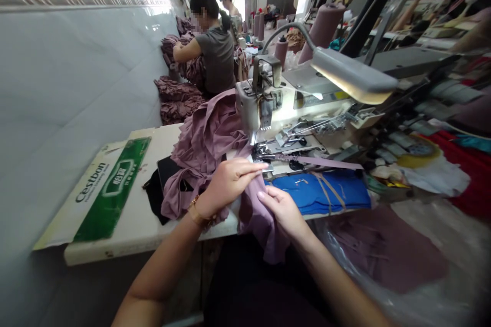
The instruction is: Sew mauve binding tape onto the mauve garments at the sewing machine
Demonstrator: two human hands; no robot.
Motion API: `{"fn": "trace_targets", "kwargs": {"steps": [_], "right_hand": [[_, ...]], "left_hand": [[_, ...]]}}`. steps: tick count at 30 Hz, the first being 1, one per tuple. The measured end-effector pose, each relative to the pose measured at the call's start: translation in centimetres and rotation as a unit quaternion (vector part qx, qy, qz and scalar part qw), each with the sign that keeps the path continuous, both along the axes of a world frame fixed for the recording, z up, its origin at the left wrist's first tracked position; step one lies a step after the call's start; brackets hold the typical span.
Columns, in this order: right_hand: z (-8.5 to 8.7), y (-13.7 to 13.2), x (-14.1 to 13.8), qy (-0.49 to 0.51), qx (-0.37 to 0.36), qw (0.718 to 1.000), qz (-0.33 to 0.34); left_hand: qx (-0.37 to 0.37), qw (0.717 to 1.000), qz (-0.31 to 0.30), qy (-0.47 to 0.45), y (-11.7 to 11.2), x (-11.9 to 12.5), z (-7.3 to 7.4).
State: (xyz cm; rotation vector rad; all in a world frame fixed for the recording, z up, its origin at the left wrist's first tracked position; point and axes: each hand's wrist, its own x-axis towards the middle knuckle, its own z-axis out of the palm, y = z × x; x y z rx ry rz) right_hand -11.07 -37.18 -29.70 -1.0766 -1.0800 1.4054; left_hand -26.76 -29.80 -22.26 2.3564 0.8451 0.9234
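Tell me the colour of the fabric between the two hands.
The fabric is dusty mauve; head view.

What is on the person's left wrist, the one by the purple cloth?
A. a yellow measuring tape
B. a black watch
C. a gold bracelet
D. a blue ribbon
C. The left hand, pinching the mauve fabric, has a gold bracelet around its wrist.

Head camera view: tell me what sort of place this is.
Probably a small garment sewing workshop: an industrial sewing machine stands at the table, mauve cloth is heaped beside it, and a co-worker sits further along among piles of similar cloth.
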Motion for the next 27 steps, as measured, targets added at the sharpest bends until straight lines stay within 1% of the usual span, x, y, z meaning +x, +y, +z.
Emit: {"fn": "trace_targets", "kwargs": {"steps": [2,3,4,5,7,9,11,14,17,19,21,24,27], "right_hand": [[-0.3,0.7,-0.6,0.068,-0.005,0.996,-0.062],[-0.4,1.0,-0.8,0.081,0.001,0.992,-0.095],[-0.5,1.3,-0.9,0.079,0.009,0.989,-0.122],[-0.5,1.5,-0.9,0.067,0.015,0.987,-0.145],[-0.7,1.7,-0.7,0.03,0.02,0.985,-0.169],[-1.0,1.9,-0.4,-0.004,0.032,0.985,-0.171],[-1.1,1.9,-0.2,-0.031,0.056,0.985,-0.157],[-1.0,1.9,0.1,-0.065,0.096,0.985,-0.128],[-0.7,1.2,0.7,-0.096,0.095,0.982,-0.129],[-0.9,0.0,1.6,-0.118,0.065,0.981,-0.137],[-1.5,-1.5,2.7,-0.134,0.019,0.983,-0.125],[-2.4,-3.9,4.1,-0.1,-0.062,0.992,-0.046],[-2.4,-5.3,4.6,0.001,-0.136,0.989,0.062]], "left_hand": [[0.081,0.994,0.066,0.035,0.3,0.6,-1.3],[0.116,0.988,0.093,0.044,0.2,0.9,-2.1],[0.143,0.983,0.107,0.046,-0.1,1.2,-3.0],[0.158,0.981,0.107,0.044,-0.4,1.4,-3.9],[0.171,0.981,0.084,0.04,-1.1,1.7,-5.4],[0.176,0.981,0.056,0.056,-1.5,1.9,-6.2],[0.18,0.979,0.031,0.086,-1.3,1.8,-6.3],[0.175,0.976,0.007,0.127,-0.7,1.7,-5.7],[0.166,0.975,-0.005,0.148,-0.1,1.5,-5.2],[0.161,0.976,-0.009,0.147,0.2,1.2,-5.1],[0.156,0.978,-0.008,0.141,0.4,0.8,-5.1],[0.148,0.98,-0.007,0.134,0.8,0.4,-5.2],[0.141,0.982,-0.006,0.124,1.2,0.3,-5.2]]}}
